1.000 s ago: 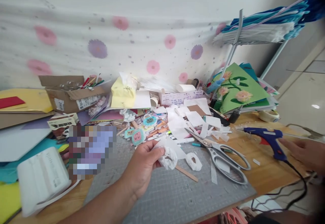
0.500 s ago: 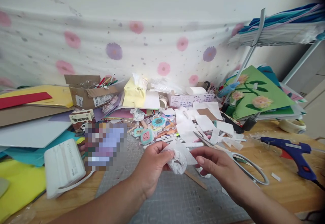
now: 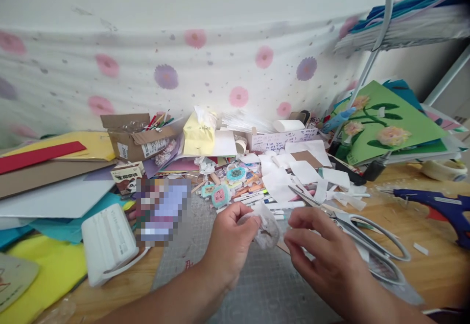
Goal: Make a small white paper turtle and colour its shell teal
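A crumpled white paper ring is pinched between the thumb and fingers of my left hand, above the grey cutting mat. Part of the ring lies hidden behind my thumb. My right hand hovers just right of the ring, apart from it, fingers bent with a gap between them and nothing visible held. Behind and right of that hand lie large scissors with grey-white handles. White paper strips lie beyond both hands.
A blue hot glue gun lies at the right. Several pens and small coloured crafts fill the middle. On the left are a white device with a cable, coloured sheets and a cardboard box.
My right hand has drawn away from the paper ring to the right. The white strip now lies against the ring in my left hand. The whole view has shifted slightly.
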Demonstrator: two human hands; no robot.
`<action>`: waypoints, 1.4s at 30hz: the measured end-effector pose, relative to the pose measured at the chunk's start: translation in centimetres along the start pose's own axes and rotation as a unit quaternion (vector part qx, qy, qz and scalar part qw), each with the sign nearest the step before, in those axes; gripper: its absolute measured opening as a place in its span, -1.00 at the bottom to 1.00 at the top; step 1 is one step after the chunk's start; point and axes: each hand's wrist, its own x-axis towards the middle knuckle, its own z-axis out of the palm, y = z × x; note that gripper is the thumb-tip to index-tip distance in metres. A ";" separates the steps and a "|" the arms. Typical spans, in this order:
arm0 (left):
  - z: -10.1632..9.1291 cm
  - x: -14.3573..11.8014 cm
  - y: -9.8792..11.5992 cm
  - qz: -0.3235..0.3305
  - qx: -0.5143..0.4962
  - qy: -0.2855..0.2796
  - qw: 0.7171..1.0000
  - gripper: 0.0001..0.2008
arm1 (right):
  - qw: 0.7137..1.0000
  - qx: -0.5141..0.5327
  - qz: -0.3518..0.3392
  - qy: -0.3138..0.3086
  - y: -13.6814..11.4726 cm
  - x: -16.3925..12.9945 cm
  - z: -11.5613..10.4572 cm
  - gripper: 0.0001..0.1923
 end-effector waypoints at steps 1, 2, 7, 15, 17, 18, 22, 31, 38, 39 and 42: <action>0.0 -0.1 0.0 0.002 0.005 0.000 1.000 -0.85 | 1.000 -0.003 -0.008 0.004 -0.1 -0.1 0.1 -0.78; 0.0 -0.1 -0.1 0.004 0.011 -0.002 1.000 -0.84 | 1.000 -0.003 -0.015 0.008 -0.2 -0.1 0.2 -0.77; 0.1 -0.3 0.2 0.008 0.031 0.004 0.999 -0.83 | 0.999 0.021 -0.017 0.043 -1.3 0.3 0.4 -0.74; -0.1 -0.6 0.4 0.031 0.032 0.017 0.999 -0.82 | 0.999 -0.015 0.003 0.041 -1.8 0.5 0.6 -0.80; -0.1 -0.5 0.2 0.033 0.026 0.016 0.999 -0.83 | 0.999 -0.049 0.001 0.023 -1.9 0.5 0.5 -0.78; 0.0 -0.5 0.1 0.034 0.022 0.016 0.999 -0.83 | 0.998 -0.067 -0.004 0.018 -2.0 0.4 0.5 -0.76; 0.2 -0.4 0.0 0.008 -0.024 0.016 1.000 -0.84 | 0.990 -0.136 -0.040 0.008 -2.6 0.2 0.3 -0.76; 0.3 0.0 0.6 -0.069 -0.156 0.002 0.985 -0.84 | 0.998 0.051 0.024 0.010 -2.1 -0.6 -1.3 -0.82; 0.6 -0.5 0.8 -0.083 -0.149 -0.057 0.984 -0.84 | 0.810 0.441 0.387 -0.018 0.0 0.6 0.4 -0.69; 0.6 -0.6 0.8 -0.083 -0.146 -0.062 0.984 -0.84 | 0.797 0.459 0.393 -0.021 -0.1 0.7 0.6 -0.68; 0.6 -0.7 0.7 -0.074 -0.134 -0.070 0.986 -0.84 | 0.786 0.469 0.402 -0.033 -0.5 1.1 0.7 -0.67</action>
